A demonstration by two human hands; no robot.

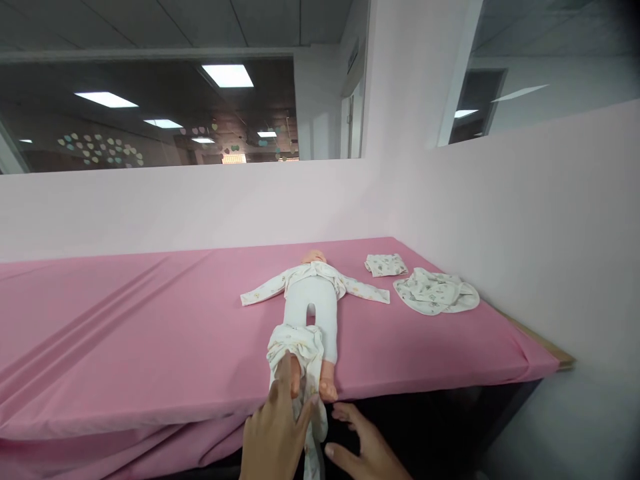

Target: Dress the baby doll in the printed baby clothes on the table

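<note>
A baby doll (311,300) lies on its back at the table's front edge, head away from me. It wears a long-sleeved patterned top, sleeves spread out, and white leggings (327,327). Patterned baby pants (297,339) are bunched around its lower leg on the left; one pant leg hangs over the edge. My left hand (275,427) is at that foot, index finger stretched against the bunched cloth and thumb apart, near the hanging pant leg. Some of its fingers are hidden. Below the doll's bare right-side foot (327,387), my right hand (367,445) is open and holds nothing.
A pink cloth (150,333) covers the table, its front draping in folds at the left. Toward the right lie a folded patterned cloth (386,265) and a crumpled patterned garment (435,291). White walls with windows (150,113) stand behind and at the right.
</note>
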